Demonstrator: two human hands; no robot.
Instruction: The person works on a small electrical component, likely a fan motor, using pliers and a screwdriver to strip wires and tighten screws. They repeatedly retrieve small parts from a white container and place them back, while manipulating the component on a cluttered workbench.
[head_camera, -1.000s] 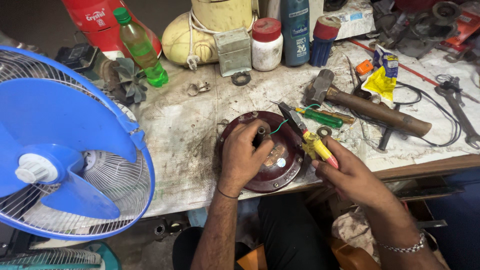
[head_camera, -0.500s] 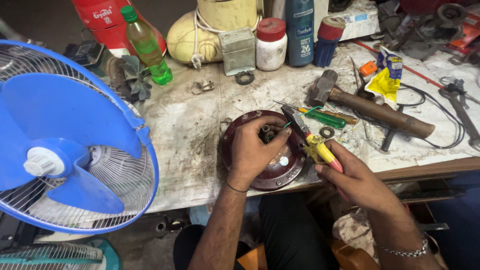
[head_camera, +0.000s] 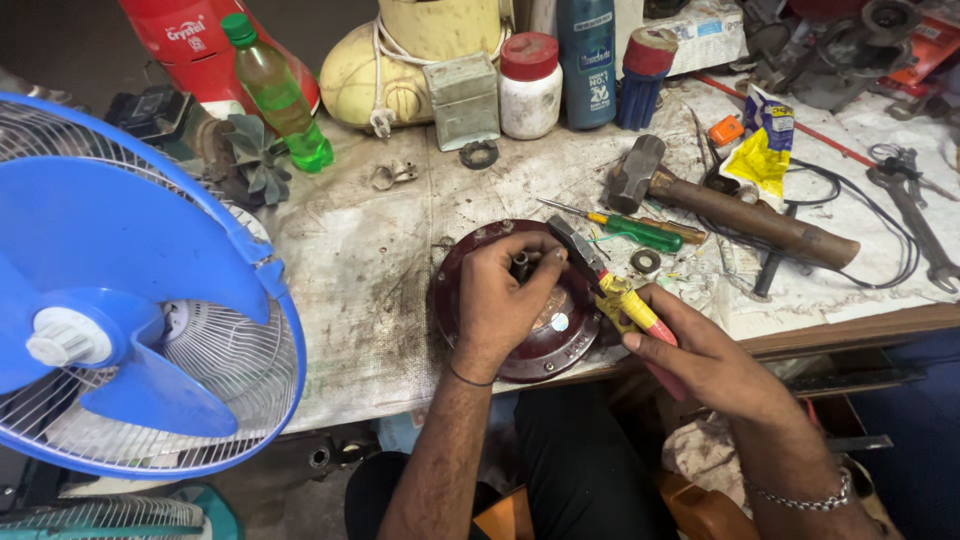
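A: Head view. Where is the motor (head_camera: 535, 330)?

B: On the table (head_camera: 380, 300) at its near edge, flat, just before the body. Left hand (head_camera: 505, 300) lies over it, fingers curled on the centre shaft (pins the housing down, I judge).

A: Right hand (head_camera: 700, 360)?

B: Fingers closed on the pliers (head_camera: 615, 295), yellow-red handles; nose reaches the shaft beside the left fingertips. Hammer (head_camera: 730, 205) and screwdriver (head_camera: 630, 228) lie near, behind.

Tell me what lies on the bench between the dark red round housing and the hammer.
In the head view, a green-handled screwdriver and a small dark washer ring lie between the dark red round housing and the hammer.
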